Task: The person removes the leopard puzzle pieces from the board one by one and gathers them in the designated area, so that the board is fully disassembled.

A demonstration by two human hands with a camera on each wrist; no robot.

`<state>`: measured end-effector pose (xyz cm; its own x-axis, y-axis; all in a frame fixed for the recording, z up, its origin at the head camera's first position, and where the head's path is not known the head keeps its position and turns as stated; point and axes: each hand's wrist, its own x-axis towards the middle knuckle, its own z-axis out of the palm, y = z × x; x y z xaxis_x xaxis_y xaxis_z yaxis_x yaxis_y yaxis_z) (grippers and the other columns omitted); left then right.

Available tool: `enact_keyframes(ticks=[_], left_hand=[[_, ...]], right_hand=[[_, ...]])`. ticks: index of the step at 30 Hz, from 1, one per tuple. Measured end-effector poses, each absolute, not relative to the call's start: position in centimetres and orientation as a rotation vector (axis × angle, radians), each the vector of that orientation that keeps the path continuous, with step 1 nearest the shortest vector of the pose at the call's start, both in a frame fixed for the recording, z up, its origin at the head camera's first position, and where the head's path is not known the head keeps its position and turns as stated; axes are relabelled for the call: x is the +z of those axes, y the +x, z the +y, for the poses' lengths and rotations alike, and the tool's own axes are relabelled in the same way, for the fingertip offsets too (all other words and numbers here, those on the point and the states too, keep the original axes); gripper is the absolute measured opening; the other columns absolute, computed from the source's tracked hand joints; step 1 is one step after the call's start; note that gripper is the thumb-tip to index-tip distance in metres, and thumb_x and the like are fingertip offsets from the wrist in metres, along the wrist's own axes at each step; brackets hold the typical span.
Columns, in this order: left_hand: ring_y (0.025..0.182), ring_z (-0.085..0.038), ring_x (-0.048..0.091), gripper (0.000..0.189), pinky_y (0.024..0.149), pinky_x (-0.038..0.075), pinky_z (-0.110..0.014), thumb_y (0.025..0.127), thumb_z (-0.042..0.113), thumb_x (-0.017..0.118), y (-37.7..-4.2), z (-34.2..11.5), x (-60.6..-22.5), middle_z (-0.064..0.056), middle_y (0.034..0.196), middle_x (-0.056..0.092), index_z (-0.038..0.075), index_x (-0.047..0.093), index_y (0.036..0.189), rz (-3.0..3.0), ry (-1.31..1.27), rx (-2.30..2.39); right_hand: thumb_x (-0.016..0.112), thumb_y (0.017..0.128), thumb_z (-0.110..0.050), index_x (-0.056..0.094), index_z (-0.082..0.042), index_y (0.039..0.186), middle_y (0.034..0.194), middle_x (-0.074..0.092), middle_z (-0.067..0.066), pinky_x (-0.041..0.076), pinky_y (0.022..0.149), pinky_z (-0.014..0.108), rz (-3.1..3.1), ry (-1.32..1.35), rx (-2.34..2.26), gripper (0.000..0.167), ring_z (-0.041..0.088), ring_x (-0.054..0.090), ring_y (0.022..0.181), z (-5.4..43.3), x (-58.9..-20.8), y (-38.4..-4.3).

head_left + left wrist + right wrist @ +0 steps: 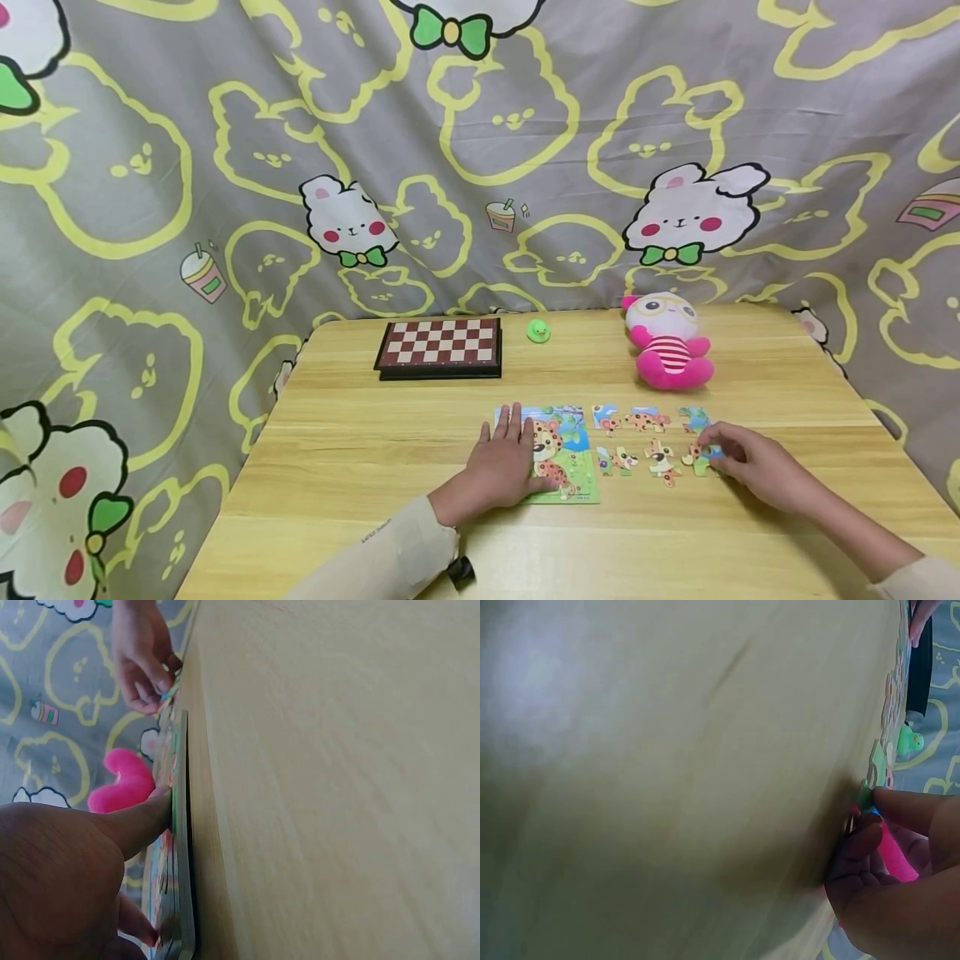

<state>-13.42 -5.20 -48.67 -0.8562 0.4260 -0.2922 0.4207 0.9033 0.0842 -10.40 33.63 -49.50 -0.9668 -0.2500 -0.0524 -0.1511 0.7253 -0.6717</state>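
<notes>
My left hand lies with its fingers spread over the left part of a jigsaw puzzle board, which shows a spotted leopard cub on grass. In the left wrist view, the thumb rests on the board's near edge. To the board's right, loose puzzle pieces are laid out in two rows on the table. At the right end of the lower row, my right hand pinches a green and blue puzzle piece between thumb and fingers. Part of that piece is hidden by the fingertips.
Behind the board, a folded checkered chessboard case lies on the wooden table. A small green duck toy sits beside it. Farther right is a pink and white plush toy. A patterned grey curtain hangs around the table.
</notes>
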Motion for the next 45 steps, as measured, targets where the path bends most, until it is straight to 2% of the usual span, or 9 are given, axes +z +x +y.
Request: enact_keyframes(ticks=[5,18,35,41,45], left_hand=[[0.159,-0.034,0.008,0.104,0.123,0.024,-0.057,0.092,0.075,0.053,-13.44,-5.21,-48.86,-0.017,0.172,0.008,0.006,0.026,0.164,2.763,0.633,0.02],[0.159,-0.034,0.008,0.106,0.123,0.024,-0.057,0.091,0.078,0.052,-13.42,-5.18,-49.11,-0.017,0.172,0.007,0.007,0.025,0.164,2.777,0.628,0.006],[0.158,-0.034,0.013,0.106,0.122,0.027,-0.057,0.088,0.078,0.055,-13.46,-5.26,-48.65,-0.017,0.172,0.012,0.008,0.029,0.163,2.799,0.627,0.036],[0.158,-0.034,0.017,0.106,0.122,0.029,-0.056,0.087,0.078,0.057,-13.5,-5.31,-48.48,-0.017,0.171,0.017,0.008,0.032,0.162,2.817,0.641,0.032],[0.158,-0.034,0.018,0.106,0.122,0.029,-0.055,0.087,0.079,0.057,-13.54,-5.43,-48.3,-0.016,0.171,0.018,0.01,0.031,0.163,2.821,0.65,0.035]], right_hand=[[0.072,0.093,0.0,0.071,-0.011,0.113,0.091,0.06,-0.001,0.042,0.063,0.025,2.833,-0.37,-1.063,0.023,0.004,0.045,0.075,33.63,-49.83,-10.21],[0.074,0.093,-0.002,0.073,-0.012,0.115,0.11,0.065,0.008,0.043,0.064,0.025,2.918,-0.321,-1.029,0.025,0.004,0.047,0.079,33.63,-50.27,-9.71],[0.074,0.093,-0.003,0.072,-0.01,0.116,0.107,0.065,0.006,0.041,0.063,0.025,2.889,-0.33,-1.063,0.024,0.004,0.045,0.077,33.5,-49.97,-9.73],[0.074,0.093,-0.005,0.072,-0.008,0.117,0.11,0.067,0.008,0.044,0.065,0.025,2.875,-0.324,-1.061,0.025,0.004,0.048,0.08,33.4,-49.74,-9.88],[0.072,0.094,-0.005,0.071,-0.006,0.119,0.111,0.067,0.01,0.047,0.06,0.025,2.84,-0.34,-1.123,0.025,0.004,0.05,0.074,32.95,-49.37,-10.0]])
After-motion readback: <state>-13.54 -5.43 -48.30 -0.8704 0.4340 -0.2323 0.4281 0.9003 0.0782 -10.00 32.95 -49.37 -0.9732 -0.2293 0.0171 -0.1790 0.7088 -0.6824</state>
